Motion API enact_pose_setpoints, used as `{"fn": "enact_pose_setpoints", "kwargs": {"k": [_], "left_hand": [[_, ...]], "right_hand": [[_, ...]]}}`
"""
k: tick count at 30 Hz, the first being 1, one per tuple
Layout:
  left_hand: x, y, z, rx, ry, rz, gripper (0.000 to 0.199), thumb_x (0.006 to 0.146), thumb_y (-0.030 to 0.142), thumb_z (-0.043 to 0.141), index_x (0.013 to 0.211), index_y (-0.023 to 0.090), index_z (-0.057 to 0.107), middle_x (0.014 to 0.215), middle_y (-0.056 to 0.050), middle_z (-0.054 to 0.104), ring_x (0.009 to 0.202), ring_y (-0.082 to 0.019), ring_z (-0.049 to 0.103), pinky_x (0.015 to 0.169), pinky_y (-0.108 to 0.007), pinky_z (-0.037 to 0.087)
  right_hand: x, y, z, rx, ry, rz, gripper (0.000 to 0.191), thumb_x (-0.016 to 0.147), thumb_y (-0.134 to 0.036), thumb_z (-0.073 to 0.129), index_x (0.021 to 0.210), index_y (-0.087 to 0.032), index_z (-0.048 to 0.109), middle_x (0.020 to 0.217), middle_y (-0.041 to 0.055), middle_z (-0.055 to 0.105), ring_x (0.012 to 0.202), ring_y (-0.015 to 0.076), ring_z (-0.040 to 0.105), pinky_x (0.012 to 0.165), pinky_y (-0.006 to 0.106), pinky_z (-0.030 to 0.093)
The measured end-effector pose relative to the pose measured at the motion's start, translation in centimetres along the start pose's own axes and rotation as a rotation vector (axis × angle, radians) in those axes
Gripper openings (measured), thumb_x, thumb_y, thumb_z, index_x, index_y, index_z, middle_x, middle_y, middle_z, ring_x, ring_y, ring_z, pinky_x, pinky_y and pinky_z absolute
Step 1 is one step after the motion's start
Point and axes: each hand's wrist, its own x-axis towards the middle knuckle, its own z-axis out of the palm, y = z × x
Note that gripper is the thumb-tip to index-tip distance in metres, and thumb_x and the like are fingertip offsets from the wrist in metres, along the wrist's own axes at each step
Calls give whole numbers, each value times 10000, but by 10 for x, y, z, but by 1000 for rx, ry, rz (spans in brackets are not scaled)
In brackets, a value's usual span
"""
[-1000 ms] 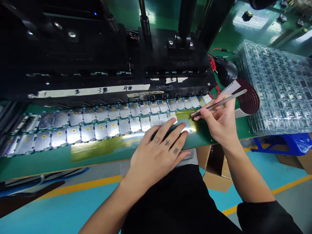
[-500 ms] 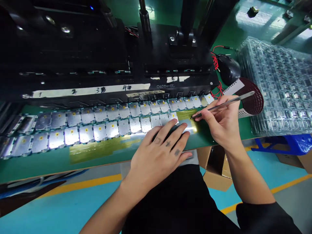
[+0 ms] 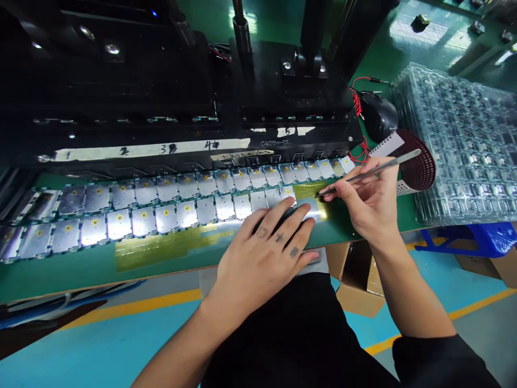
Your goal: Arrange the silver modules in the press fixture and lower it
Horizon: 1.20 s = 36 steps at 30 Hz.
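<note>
Nearest: black clothing (image 3: 283, 334) at the bench edge, open cardboard box (image 3: 359, 303) below on the right.

Left hand (image 3: 264, 250) palm down at the front of the green bench (image 3: 81, 272), fingers slightly apart over a dark object (image 3: 286, 214), mostly hidden. Cannot tell whether it grips.

Right hand (image 3: 369, 207) has thumb and fingers closed on a slim metal tool (image 3: 379, 170), held slanting like a pen. Dark tip points down-left at the yellow tape (image 3: 309, 190), just right of the front row; contact unclear.

Beyond the left hand, small metal plates in two long rows: front row (image 3: 119, 222), partly covered by its fingertips; back row (image 3: 191, 186) just behind. Many bear yellow spots.

Right side: curled maroon sheet (image 3: 420, 161) with holes, behind the right hand; stacked clear trays (image 3: 464, 145) beside it; black mouse (image 3: 378, 116) and red wire (image 3: 357, 105) further back.

Far side: black machine (image 3: 283, 102), pale label strip (image 3: 149, 148) with handwritten numbers.
</note>
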Motion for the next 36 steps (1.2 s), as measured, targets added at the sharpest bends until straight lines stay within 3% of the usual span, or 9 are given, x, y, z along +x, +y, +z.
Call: {"fn": "enact_pose_setpoints", "kwargs": {"k": [9, 18, 25, 36], "left_hand": [[0, 1, 0, -7, 1, -1, 376, 990, 440, 519, 1238, 194, 656, 1382, -35, 626, 1294, -281, 547, 971, -422, 446], [-1, 0, 0, 11, -4, 5, 398, 1012, 453, 465, 1245, 184, 644, 1398, -21, 615, 1304, -272, 535, 978, -414, 436], [0, 0, 0, 8, -1, 3, 379, 999, 445, 495, 1227, 190, 659, 1393, -27, 618, 1307, -274, 533, 968, -417, 447], [0, 0, 1, -10, 9, -1, 367, 986, 433, 525, 1235, 197, 656, 1397, -31, 615, 1311, -280, 532, 972, -418, 446]], "right_hand": [[1, 3, 0, -23, 30, 19, 401, 876, -406, 706, 973, -305, 330, 750, -66, 616, 729, 180, 744, 602, 347, 640], [2, 4, -1, 4, 3, -18, 366, 891, -313, 697, 971, -302, 340, 723, -78, 632, 677, 166, 738, 595, 325, 638], [3, 5, 1, -11, 45, 5, 406, 866, -384, 717, 967, -305, 332, 707, -79, 603, 673, 176, 735, 562, 328, 631], [1, 4, 0, 8, 13, -21, 363, 886, -303, 700, 970, -302, 347, 731, -78, 633, 658, 158, 728, 591, 320, 623]]}}
